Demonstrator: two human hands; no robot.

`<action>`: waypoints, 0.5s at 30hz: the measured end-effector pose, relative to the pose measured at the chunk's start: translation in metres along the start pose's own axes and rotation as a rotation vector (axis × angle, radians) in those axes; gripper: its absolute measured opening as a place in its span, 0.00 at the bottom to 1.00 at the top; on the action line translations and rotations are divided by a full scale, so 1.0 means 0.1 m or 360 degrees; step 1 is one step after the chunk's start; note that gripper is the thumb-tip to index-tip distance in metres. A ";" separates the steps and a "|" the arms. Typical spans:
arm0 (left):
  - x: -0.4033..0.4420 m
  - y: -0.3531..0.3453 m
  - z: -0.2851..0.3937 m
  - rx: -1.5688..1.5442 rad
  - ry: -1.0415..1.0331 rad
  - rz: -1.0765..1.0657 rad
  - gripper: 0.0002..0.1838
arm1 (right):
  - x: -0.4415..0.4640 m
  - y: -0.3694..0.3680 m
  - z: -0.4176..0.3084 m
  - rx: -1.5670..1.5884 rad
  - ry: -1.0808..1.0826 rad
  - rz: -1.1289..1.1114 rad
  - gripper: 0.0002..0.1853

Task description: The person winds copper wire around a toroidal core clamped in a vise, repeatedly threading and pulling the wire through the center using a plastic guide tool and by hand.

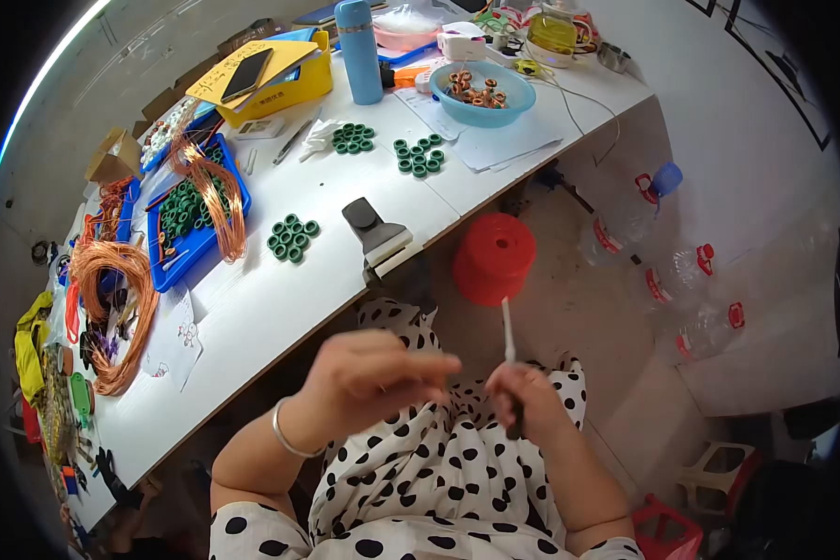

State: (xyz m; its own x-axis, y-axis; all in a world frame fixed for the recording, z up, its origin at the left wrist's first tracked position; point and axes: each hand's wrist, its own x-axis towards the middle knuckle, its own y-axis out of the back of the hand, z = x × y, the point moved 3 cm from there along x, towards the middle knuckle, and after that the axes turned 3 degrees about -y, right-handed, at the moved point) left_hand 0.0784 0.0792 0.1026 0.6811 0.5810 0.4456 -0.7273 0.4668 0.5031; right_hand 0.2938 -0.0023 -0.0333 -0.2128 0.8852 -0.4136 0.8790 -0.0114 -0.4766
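Note:
My right hand (pixel 527 399) is closed round the dark handle of a thin tool with a pale, narrow blade (pixel 508 331) that points up and away from me. To its left, my left hand (pixel 378 371) is raised above my lap, blurred, with a finger stretched toward the right; whether anything is between its fingers cannot be made out. A small vise (pixel 379 235) sits at the table edge beyond my hands. Groups of green rings (pixel 292 238) lie on the white table (pixel 243 331), and more green rings (pixel 185 207) fill a blue tray (pixel 161 276).
Copper wire coils (pixel 140 280) lie at the left. A blue bottle (pixel 359 56), a yellow box (pixel 317 82) and a light-blue bowl (pixel 490 114) of copper-coloured parts stand farther back. Beyond the table edge are a red stool (pixel 495 261) and plastic bottles (pixel 686 275) on the floor.

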 end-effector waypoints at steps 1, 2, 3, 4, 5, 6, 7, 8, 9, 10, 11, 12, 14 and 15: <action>-0.05 -0.11 0.06 -0.0262 0.0089 -0.0223 0.13 | -0.09 -0.14 0.02 -0.0037 -0.0262 -0.0335 0.17; -0.08 -0.17 0.09 -0.0268 0.0097 -0.0221 0.13 | -0.13 -0.28 0.00 -0.0035 -0.0271 -0.0333 0.17; -0.12 -0.25 0.12 -0.0442 0.0069 -0.0362 0.13 | -0.16 -0.49 0.00 0.0128 -0.0351 -0.0432 0.18; -0.15 -0.31 0.15 -0.0615 0.0037 -0.0502 0.13 | -0.18 -0.62 -0.01 0.0291 -0.0427 -0.0531 0.18; -0.18 -0.35 0.17 -0.0785 0.0001 -0.0642 0.13 | -0.19 -0.63 -0.04 0.0292 -0.0427 -0.0531 0.18; -0.19 -0.34 0.16 -0.0782 0.0000 -0.0642 0.13 | -0.18 -0.63 -0.11 0.0359 -0.0257 -0.0527 0.19; -0.19 -0.30 0.12 -0.0654 0.0007 -0.0622 0.13 | -0.16 -0.63 -0.19 0.0427 -0.0087 -0.0521 0.19; -0.19 -0.26 0.09 -0.0525 0.0014 -0.0604 0.12 | -0.14 -0.61 -0.26 0.0497 0.0085 -0.0513 0.20; -0.17 -0.22 0.06 -0.0396 0.0019 -0.0585 0.12 | -0.12 -0.58 -0.31 0.0500 0.0089 -0.0516 0.20; -0.14 -0.18 0.05 -0.0393 0.0019 -0.0591 0.12 | -0.11 -0.54 -0.39 0.0493 0.0195 -0.0580 0.20; -0.10 -0.12 0.03 -0.0266 0.0095 -0.0463 0.11 | -0.09 -0.52 -0.46 0.0485 0.0302 -0.0643 0.20; -0.05 -0.06 0.00 -0.0138 0.0171 -0.0332 0.10 | -0.06 -0.53 -0.54 0.0489 0.0306 -0.0645 0.20; 0.05 0.07 -0.12 0.0055 0.0237 -0.0036 0.09 | -0.02 -0.52 -0.74 0.0300 0.0524 -0.0259 0.18; 0.10 0.17 -0.21 0.0244 0.0297 0.0267 0.08 | 0.03 -0.52 -0.74 0.0307 0.0527 -0.0259 0.18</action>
State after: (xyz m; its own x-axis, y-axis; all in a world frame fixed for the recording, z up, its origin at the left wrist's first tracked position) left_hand 0.0710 0.1062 0.0999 0.5147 0.7608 0.3953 -0.7977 0.2560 0.5460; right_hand 0.2791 0.0352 0.0477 -0.1663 0.9840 -0.0641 0.7424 0.0821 -0.6649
